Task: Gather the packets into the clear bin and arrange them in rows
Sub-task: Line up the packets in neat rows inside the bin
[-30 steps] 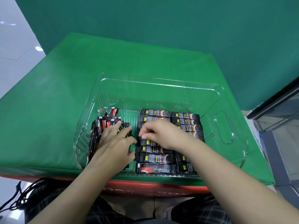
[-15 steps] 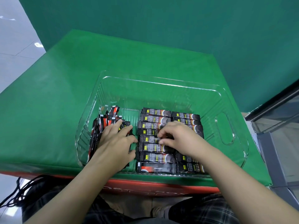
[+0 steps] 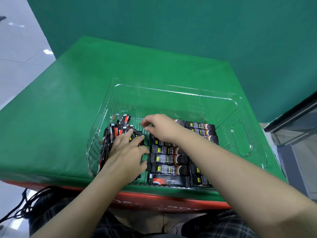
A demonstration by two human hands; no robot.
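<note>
Packets (image 3: 169,158) lying flat in two neat rows, lower centre of frame, inside clear bin (image 3: 241,134); black wrappers, yellow tags, red ends. Loose bunch (image 3: 112,134) leaning at centre left, pinned under left hand (image 3: 127,152), fingers spread flat. Right hand (image 3: 160,127) reaching mid-frame, fingertips curled — pinching anything? Cannot tell. Best to draw one packet, lay it square against the column, keep that bunch braced.
</note>
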